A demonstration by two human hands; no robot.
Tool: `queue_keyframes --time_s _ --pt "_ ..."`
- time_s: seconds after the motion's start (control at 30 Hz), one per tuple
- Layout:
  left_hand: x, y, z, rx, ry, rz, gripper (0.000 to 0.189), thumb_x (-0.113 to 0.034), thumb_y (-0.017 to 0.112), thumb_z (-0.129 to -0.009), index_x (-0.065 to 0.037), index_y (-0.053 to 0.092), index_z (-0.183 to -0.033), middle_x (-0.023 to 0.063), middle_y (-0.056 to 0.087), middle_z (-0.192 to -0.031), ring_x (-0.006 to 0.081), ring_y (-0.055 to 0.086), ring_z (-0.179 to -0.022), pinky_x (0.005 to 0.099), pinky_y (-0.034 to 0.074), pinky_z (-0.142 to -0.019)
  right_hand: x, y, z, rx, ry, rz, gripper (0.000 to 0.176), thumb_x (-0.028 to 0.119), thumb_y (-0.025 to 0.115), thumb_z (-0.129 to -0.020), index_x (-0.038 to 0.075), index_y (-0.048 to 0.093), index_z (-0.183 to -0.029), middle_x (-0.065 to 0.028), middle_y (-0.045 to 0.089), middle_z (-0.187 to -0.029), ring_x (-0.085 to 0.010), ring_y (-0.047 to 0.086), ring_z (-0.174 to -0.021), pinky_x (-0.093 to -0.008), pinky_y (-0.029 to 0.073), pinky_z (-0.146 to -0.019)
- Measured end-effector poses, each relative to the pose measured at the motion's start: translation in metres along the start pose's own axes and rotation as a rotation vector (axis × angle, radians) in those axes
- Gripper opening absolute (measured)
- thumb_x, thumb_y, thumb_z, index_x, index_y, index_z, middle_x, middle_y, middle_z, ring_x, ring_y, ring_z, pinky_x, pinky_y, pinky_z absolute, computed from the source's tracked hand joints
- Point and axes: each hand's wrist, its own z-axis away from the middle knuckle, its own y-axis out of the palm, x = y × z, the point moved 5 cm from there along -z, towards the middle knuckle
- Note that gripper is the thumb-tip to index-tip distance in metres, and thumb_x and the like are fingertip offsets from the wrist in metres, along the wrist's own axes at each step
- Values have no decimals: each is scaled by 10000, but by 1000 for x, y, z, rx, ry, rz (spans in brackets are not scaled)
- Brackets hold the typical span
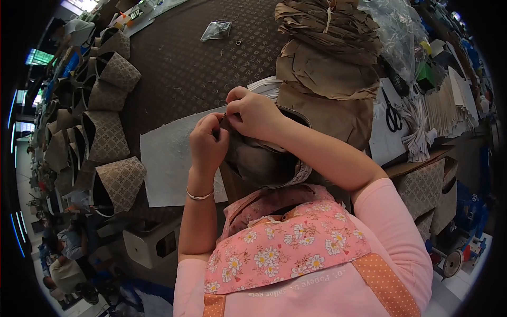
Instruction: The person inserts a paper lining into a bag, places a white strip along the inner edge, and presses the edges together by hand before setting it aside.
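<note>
A hollow, dark-lined fabric piece [259,161], with patterned cloth on its outer side, is held close in front of my chest, its opening facing up. At its far left edge my left hand [208,141] is closed in a pinch, thumb against bent fingers. Right beside it, my right hand [254,114] also pinches that edge, and its forearm crosses above the piece. The two sets of fingertips nearly meet. Under my left hand lies a pale sheet [169,158] on the table.
Patterned fabric pieces [108,134] are stacked along the left. Brown paper-like sheets [327,68] are piled at the back right, near black scissors [392,115] and bundled pale strips [417,124]. A small plastic bag [216,30] lies on the patterned table covering [174,68].
</note>
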Motion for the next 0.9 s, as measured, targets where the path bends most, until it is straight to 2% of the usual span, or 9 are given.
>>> queue_keyframes --time_s 0.13,0.3,0.37,0.47,0.5,0.57,0.8,0.9 --pt "6 0 -1 22 30 5 105 44 616 -727 -2 597 -820 124 659 -843 258 616 -710 327 498 -640 2 0 1 -17 12 20 118 174 655 -809 58 676 -817 -69 619 -1058 -280 662 -826 -379 546 -717" --pt "-3 -1 -9 60 37 55 136 29 658 -728 -14 587 -835 127 670 -855 263 645 -746 334 522 -669 3 -5 1 43 103 132 139 196 666 -806 77 622 -861 -64 601 -1043 -285 654 -822 -404 539 -697" --pt "-10 -1 -10 17 85 70 188 6 702 -751 -15 622 -920 130 685 -895 262 668 -787 346 542 -700 4 -9 1 45 101 143 145 200 669 -803 81 618 -870 -63 597 -1044 -286 652 -822 -408 537 -693" --pt "-4 4 -8 47 47 55 209 -18 718 -776 -18 669 -979 130 698 -924 261 684 -819 348 552 -726 -1 -15 6 30 68 132 142 204 670 -799 90 616 -863 -54 596 -1025 -283 650 -812 -407 533 -678" --pt "-2 5 -8 47 47 56 209 -18 718 -776 -18 669 -979 130 698 -924 261 684 -819 348 552 -726 0 -19 7 13 39 111 132 205 668 -798 94 617 -848 -46 598 -1005 -279 649 -802 -402 531 -667" --pt "-2 5 -7 60 114 13 204 18 704 -792 -27 712 -991 105 711 -943 189 683 -829 304 544 -760 -2 -26 11 42 57 178 120 206 667 -799 101 621 -838 -39 604 -981 -271 650 -795 -393 528 -661" --pt "-1 1 -12 42 110 -13 155 23 686 -806 -22 731 -948 103 713 -917 188 684 -823 286 537 -753 -12 -32 6 126 125 237 120 233 639 -809 120 648 -848 -57 630 -951 -266 664 -826 -398 535 -683" --pt "-2 1 -13 55 89 13 157 27 682 -807 -20 731 -949 99 710 -901 185 683 -817 281 533 -745 -15 -29 4 66 123 226 138 235 642 -810 121 643 -888 -52 630 -959 -262 662 -842 -395 535 -693"
